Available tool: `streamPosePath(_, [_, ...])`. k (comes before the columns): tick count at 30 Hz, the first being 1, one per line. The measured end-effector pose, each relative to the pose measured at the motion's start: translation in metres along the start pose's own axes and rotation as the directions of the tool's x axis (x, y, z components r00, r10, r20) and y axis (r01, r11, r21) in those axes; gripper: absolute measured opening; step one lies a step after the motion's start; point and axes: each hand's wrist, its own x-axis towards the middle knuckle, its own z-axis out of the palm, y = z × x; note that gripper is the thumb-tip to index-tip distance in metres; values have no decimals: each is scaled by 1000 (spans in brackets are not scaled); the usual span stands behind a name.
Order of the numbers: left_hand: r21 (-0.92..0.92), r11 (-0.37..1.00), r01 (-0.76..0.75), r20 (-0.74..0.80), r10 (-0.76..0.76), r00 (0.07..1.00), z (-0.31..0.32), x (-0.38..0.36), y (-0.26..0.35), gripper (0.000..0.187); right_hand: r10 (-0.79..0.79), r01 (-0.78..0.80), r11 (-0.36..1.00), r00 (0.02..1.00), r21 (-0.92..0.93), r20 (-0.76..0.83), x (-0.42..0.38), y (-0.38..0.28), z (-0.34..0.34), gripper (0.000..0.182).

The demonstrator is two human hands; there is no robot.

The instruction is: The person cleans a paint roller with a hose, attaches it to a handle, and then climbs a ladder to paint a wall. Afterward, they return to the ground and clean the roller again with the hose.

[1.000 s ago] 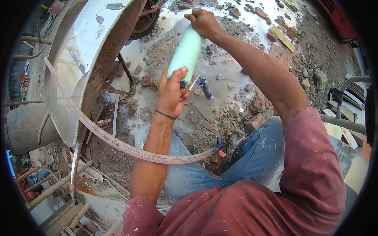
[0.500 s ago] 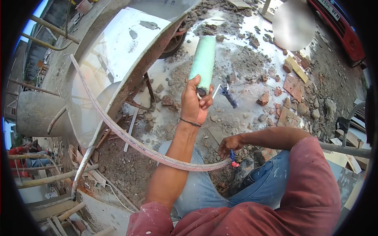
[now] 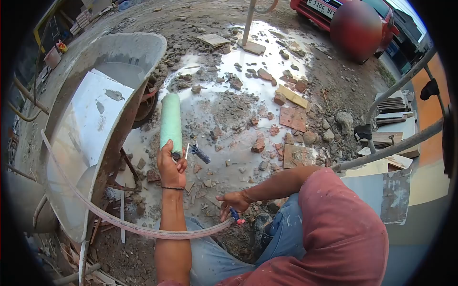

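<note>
The left hand is gripping the roller, likely light and soft, by its presumably firmer lower end; the right hand, fingers parted, is hovering at the hose.

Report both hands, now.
Left hand: closed, holding the green roller.
Right hand: at the hose end; whether open or gripping cannot be told.

Daylight is bright but diffuse, w/ the white puddle at far side almost overexp. and shade under the wheelbarrow at left. Pic edges are bent by wide-angle distortion, corners black; a round blur covers part of the red car far right, but the green roller is fairly sharp.
</note>
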Motion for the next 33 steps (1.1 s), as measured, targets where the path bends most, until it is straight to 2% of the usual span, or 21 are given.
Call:
streamPosePath(1, [-12,1000,-9,1,9,1000,-1,5,-2,30,-9,9,1000,1000,21,-19,-19,3,2,88])
streamPosePath(3, [11,998,-56,-33,56,998,0,12,-7,29,55,-64,995,992,77,111,-57,0,5,90])
streamPosePath(4, [-3,999,-48,-25,48,999,1,15,-8,29,11,-18,995,997,98,72,-75,-3,12,77])
streamPosePath(7, [-13,997,-77,-92,76,993,0,28,-14,31,-6,18,992,995,121,-98,-88,-4,2,66])
streamPosePath(8, [-36,996,-81,-110,76,991,-3,35,-17,32,-49,57,991,996,119,-70,-87,-6,-10,43])
streamPosePath(9, [-59,994,-87,-131,79,988,-4,39,-20,33,-37,47,991,996,123,-80,-95,-9,-10,43])
streamPosePath(11, [-86,992,-91,-145,78,986,-3,42,-20,34,-208,231,970,950,74,-235,-116,-23,-6,25])
streamPosePath(13, [-102,992,-73,-170,55,984,0,42,-21,34,-364,389,920,894,52,-260,-129,-36,-22,20])
streamPosePath(14, [-107,991,-79,-138,64,988,-5,47,-25,34,-359,403,915,826,9,-435,-140,-40,-23,20])
streamPosePath(15, [-118,991,-71,-149,53,987,-5,48,-28,34,-385,452,891,797,36,-466,-157,-45,-14,19])
streamPosePath(17, [-142,989,-33,-44,26,999,-3,48,-32,37,-418,515,854,763,72,-493,-178,-52,-1,21])
streamPosePath(18, [-159,987,-7,-9,6,1000,-4,50,-36,41,-395,493,867,771,75,-501,-188,-55,6,21])
streamPosePath(19, [-176,984,5,-28,-10,1000,-2,49,-39,41,-452,560,816,775,147,-442,-197,-57,15,22])
streamPosePath(21, [-251,967,48,89,-27,996,2,52,-45,44,-495,601,768,776,221,-391,-206,-65,23,24])
streamPosePath(23, [-286,956,58,49,-46,998,10,53,-54,45,-569,683,696,714,224,-409,-208,-71,26,29])
streamPosePath(25, [-314,948,57,16,-55,998,17,56,-62,45,-558,657,721,739,219,-376,-211,-75,44,33])
streamPosePath(27, [-319,947,37,2,-39,999,22,57,-72,46,-475,718,659,629,225,-615,-202,-79,74,36])
streamPosePath(28, [-332,943,32,-9,-38,999,23,58,-76,47,-488,740,621,624,259,-610,-198,-82,93,22])
streamPosePath(29, [-344,938,42,-19,-52,998,25,58,-81,47,-470,730,631,629,262,-619,-188,-80,89,22])
streamPosePath(31, [-362,932,30,-33,-45,998,28,61,-85,47,-709,823,378,552,424,-440,-171,-81,88,17])
streamPosePath(33, [-394,919,32,-47,-54,997,32,61,-91,45,-707,817,347,551,460,-444,-171,-83,85,24])
